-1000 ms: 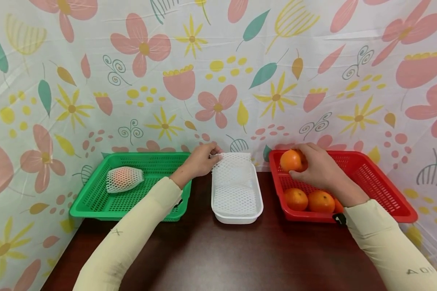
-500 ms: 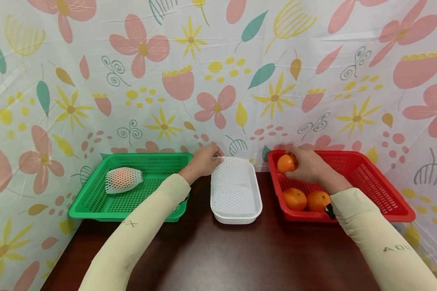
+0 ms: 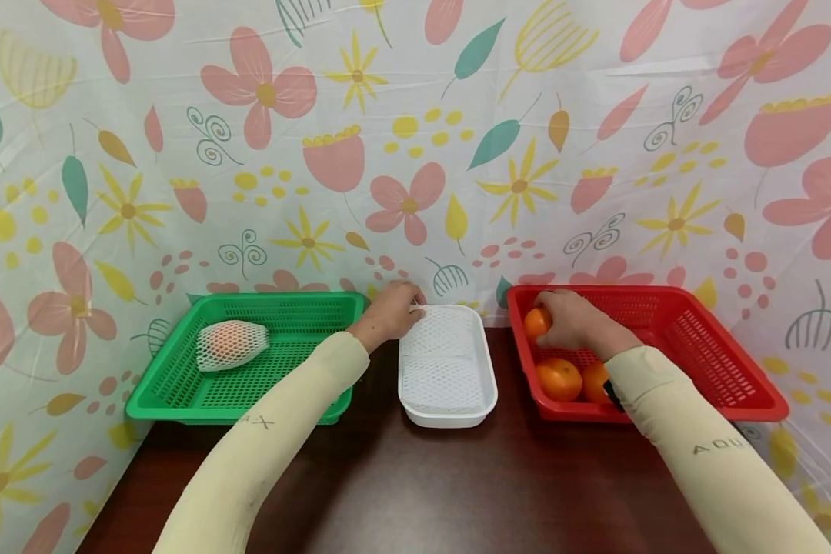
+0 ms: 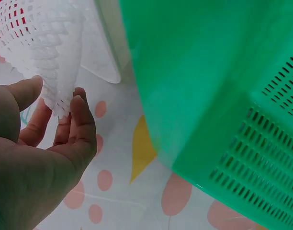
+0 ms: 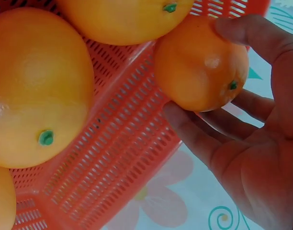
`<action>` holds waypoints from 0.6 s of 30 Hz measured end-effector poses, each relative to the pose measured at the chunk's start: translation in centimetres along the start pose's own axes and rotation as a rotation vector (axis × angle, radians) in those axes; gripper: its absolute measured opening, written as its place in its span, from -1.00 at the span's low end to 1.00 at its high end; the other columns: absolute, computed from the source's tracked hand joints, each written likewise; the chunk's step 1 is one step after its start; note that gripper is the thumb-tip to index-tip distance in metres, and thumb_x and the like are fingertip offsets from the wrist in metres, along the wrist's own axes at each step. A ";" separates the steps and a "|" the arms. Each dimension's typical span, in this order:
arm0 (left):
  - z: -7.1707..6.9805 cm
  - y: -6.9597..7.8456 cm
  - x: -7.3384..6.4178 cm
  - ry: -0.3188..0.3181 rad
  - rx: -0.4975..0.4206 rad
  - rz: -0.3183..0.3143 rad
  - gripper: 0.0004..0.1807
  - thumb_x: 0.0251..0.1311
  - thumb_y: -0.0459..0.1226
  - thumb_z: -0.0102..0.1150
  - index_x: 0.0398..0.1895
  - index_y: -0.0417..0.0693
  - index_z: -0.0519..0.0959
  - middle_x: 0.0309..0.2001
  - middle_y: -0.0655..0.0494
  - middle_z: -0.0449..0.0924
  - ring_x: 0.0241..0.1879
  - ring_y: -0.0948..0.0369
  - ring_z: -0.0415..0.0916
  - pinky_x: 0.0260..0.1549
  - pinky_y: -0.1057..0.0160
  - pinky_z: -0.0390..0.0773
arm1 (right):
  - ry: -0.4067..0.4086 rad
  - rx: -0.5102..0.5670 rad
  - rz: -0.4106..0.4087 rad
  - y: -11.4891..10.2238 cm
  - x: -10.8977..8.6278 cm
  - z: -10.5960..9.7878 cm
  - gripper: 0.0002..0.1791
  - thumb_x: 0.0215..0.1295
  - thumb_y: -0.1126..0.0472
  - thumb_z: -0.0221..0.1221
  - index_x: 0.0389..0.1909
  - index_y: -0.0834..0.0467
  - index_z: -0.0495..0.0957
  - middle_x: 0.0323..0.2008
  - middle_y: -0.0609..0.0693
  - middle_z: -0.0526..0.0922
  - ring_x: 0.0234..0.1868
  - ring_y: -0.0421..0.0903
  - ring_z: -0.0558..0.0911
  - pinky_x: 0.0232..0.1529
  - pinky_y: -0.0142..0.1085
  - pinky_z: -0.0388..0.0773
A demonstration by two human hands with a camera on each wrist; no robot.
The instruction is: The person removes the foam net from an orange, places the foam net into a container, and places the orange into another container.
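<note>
My left hand (image 3: 388, 310) is at the far left end of a white tray (image 3: 450, 420). Its thumb and fingers pinch the narrow end of a white foam fruit net (image 4: 55, 52), and foam netting lies in the tray. In the red basket (image 3: 706, 346), my right hand (image 3: 573, 322) holds an orange (image 3: 537, 323) near the back left corner. The right wrist view shows thumb and fingers around that orange (image 5: 204, 67), with a small green stem spot. Other oranges (image 3: 559, 379) lie along the basket's front; my right forearm hides some of that area.
A green basket (image 3: 238, 414) stands at the left, holding one fruit in a foam net (image 3: 231, 344). The dark wooden table (image 3: 443, 492) extends in front. Behind everything hangs a floral cloth (image 3: 408, 138).
My right hand has moved left and slightly down with the orange, lower in the red basket. My left hand has lowered the net's raised end toward the tray.
</note>
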State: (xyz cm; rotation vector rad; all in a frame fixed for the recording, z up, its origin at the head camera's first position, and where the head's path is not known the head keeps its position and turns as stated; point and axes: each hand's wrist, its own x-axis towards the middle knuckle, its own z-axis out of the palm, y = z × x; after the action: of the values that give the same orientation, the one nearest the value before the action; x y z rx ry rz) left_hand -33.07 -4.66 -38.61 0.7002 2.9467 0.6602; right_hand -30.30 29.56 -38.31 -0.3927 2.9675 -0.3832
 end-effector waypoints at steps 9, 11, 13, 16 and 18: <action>-0.2 -0.5 -0.3 -0.027 0.007 0.045 -0.73 0.52 -0.21 0.25 0.14 -0.15 0.65 0.10 -0.03 0.62 0.15 0.03 0.54 0.18 0.14 0.56 | -0.087 -0.034 0.031 0.4 1.0 0.3 -0.17 0.00 0.13 0.59 0.29 0.33 0.49 0.03 0.24 0.64 0.03 0.22 0.56 0.07 0.17 0.66; -0.2 -0.7 -0.2 -0.033 0.019 0.060 -0.71 0.53 -0.20 0.24 0.17 -0.16 0.65 0.10 -0.04 0.62 0.15 0.03 0.54 0.19 0.13 0.56 | -0.101 -0.039 0.028 0.5 1.2 0.4 -0.19 0.03 0.15 0.58 0.28 0.34 0.48 0.02 0.25 0.63 0.02 0.23 0.56 0.09 0.18 0.64; -0.2 -0.8 -0.2 -0.043 0.029 0.073 -0.68 0.55 -0.19 0.22 0.19 -0.17 0.65 0.11 -0.04 0.62 0.17 0.02 0.55 0.20 0.13 0.56 | -0.116 -0.045 0.026 0.7 1.5 0.6 -0.20 0.04 0.16 0.58 0.28 0.35 0.48 0.01 0.25 0.64 0.01 0.23 0.56 0.10 0.19 0.63; -0.3 -1.0 -0.3 -0.064 0.024 0.099 -0.67 0.62 -0.21 0.09 0.23 -0.21 0.63 0.15 -0.08 0.65 0.20 0.01 0.58 0.22 0.10 0.56 | -0.133 -0.061 0.022 0.8 1.8 0.8 -0.23 0.04 0.18 0.57 0.26 0.35 0.49 -0.01 0.24 0.65 0.01 0.22 0.57 0.12 0.20 0.63; -0.4 -1.1 -0.4 -0.072 0.017 0.122 -0.66 0.66 -0.23 -0.01 0.23 -0.24 0.62 0.15 -0.10 0.67 0.20 0.00 0.60 0.24 0.09 0.55 | -0.136 -0.066 0.026 0.9 1.9 0.9 -0.23 0.02 0.17 0.58 0.24 0.34 0.50 -0.02 0.24 0.65 0.01 0.23 0.58 0.11 0.22 0.64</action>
State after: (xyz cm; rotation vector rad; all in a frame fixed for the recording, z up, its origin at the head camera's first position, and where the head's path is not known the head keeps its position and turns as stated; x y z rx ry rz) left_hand -33.23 -5.83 -38.74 0.8918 2.8657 0.6052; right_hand -32.24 29.65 -39.54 -0.3704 2.8545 -0.2458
